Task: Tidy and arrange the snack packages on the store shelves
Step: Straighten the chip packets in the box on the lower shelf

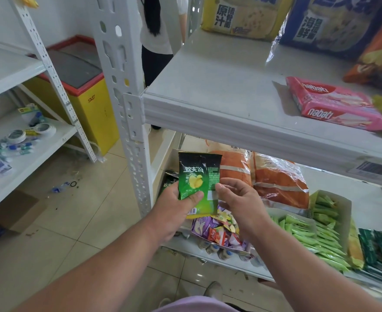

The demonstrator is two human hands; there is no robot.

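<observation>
A small green and black chip packet (197,179) stands upright in front of the lower shelf, held between both hands. My left hand (176,206) grips its lower left corner, thumb across the front. My right hand (239,199) pinches its right edge with the thumb. Behind the packet, on the lower shelf, lie more dark green packets (168,181) and orange bags (275,179). On the upper shelf (219,91) a pink Nabati wafer pack (334,104) lies near the front edge.
Below my hands sit a box of mixed candies (219,230) and a tray of green sticks (314,235). Large yellow (244,16) and blue bags (336,23) stand at the upper shelf's back. A white upright post (126,104) is left of the shelf. A person (156,41) stands behind, beside a yellow freezer (81,86).
</observation>
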